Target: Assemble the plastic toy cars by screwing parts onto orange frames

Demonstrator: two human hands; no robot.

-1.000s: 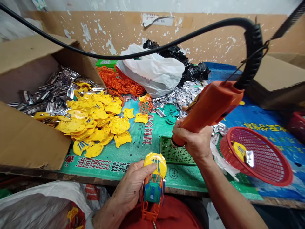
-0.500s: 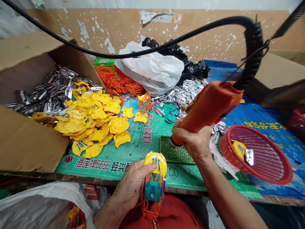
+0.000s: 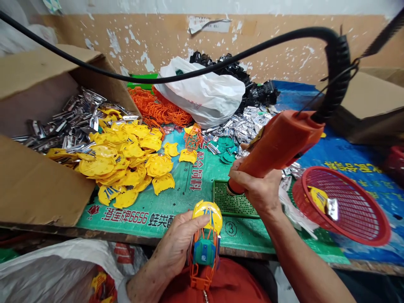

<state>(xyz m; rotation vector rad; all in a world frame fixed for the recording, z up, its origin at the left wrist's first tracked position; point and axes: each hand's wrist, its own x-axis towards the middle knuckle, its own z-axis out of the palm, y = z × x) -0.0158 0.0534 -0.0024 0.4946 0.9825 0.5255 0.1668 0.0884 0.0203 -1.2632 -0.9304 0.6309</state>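
Observation:
My left hand [image 3: 178, 237] is closed on a toy vehicle body [image 3: 204, 252] with a yellow front, a teal middle and an orange frame. Its thumb presses on the yellow piece, close to my body at the table's front edge. Wrapped round an orange electric screwdriver [image 3: 274, 143] is my right hand [image 3: 260, 189]. The tool leans, its black-ringed nose pointing down and left over a small green perforated tray [image 3: 235, 206]. A thick black cable [image 3: 202, 73] runs from its top across the view. The toy's underside is hidden.
On the left, yellow plastic parts [image 3: 126, 168] and silver pieces [image 3: 69, 118] spill from a cardboard box [image 3: 41, 181]. Behind lie orange frames [image 3: 158, 107], a white bag [image 3: 202, 94] and black parts [image 3: 259, 92]. A red basket [image 3: 356, 202] stands at the right.
The whole view has shifted slightly, so everything sits a little further right. Both hands keep their grips, and the screwdriver and toy hold nearly the same places.

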